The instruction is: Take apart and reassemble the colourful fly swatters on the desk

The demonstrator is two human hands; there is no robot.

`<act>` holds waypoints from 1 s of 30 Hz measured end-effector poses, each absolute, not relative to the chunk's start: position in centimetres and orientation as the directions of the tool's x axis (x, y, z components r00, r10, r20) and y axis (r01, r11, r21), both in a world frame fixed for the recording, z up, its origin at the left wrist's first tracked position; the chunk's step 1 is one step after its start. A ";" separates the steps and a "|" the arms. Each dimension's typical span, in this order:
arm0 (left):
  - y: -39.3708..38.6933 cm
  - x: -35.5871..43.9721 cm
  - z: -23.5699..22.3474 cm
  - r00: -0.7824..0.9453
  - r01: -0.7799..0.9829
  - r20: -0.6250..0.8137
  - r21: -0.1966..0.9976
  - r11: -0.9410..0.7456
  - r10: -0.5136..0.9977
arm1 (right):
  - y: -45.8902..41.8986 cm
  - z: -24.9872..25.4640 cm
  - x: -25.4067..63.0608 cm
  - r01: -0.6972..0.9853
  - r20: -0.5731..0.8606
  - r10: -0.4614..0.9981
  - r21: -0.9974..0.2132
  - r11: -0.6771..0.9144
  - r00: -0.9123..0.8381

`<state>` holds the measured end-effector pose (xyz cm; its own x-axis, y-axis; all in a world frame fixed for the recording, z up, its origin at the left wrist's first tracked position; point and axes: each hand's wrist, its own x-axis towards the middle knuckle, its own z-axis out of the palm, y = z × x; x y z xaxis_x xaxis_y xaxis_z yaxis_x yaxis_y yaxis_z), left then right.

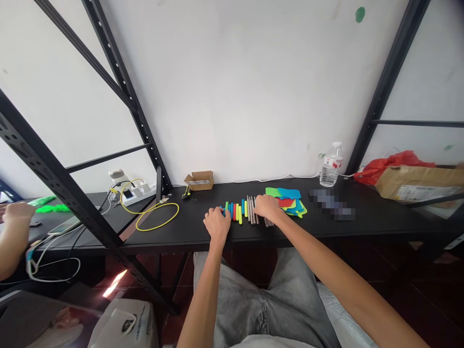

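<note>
Silvery metal rods (250, 210) at right hand (267, 206), multicoloured rounded sticks (237, 212) at left hand (218, 224), lower centre. Fingers part-curled; can't tell grip from here. Probably row-straightening; next wants light contact.

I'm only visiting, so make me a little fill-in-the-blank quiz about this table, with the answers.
1. The left hand is at the ____ end of the row of colored sticks.
2. At the right hand lie slender, shiny rods that look made of ____.
3. The looped cable left of both hands is colored ____.
4. The cap of the clear plastic bottle is ____.
Missing words: left; metal; yellow; white.
</note>
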<state>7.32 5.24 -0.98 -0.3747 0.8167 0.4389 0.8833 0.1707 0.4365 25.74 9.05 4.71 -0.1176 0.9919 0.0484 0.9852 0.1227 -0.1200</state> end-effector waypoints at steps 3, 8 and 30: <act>5.4 7.1 -1.0 -0.357 0.878 0.431 0.457 0.141 0.829 | 9.2 4.8 25.7 0.986 0.037 0.993 -0.116 0.120 -0.116; 5.6 7.0 -1.0 -0.381 0.871 0.423 0.462 0.166 0.822 | 9.5 4.7 25.7 0.986 0.031 0.992 -0.105 0.127 -0.124; 5.9 6.6 -0.8 -0.404 0.809 0.501 0.586 0.044 0.766 | 10.1 4.5 26.0 0.978 0.033 0.994 -0.180 0.104 -0.100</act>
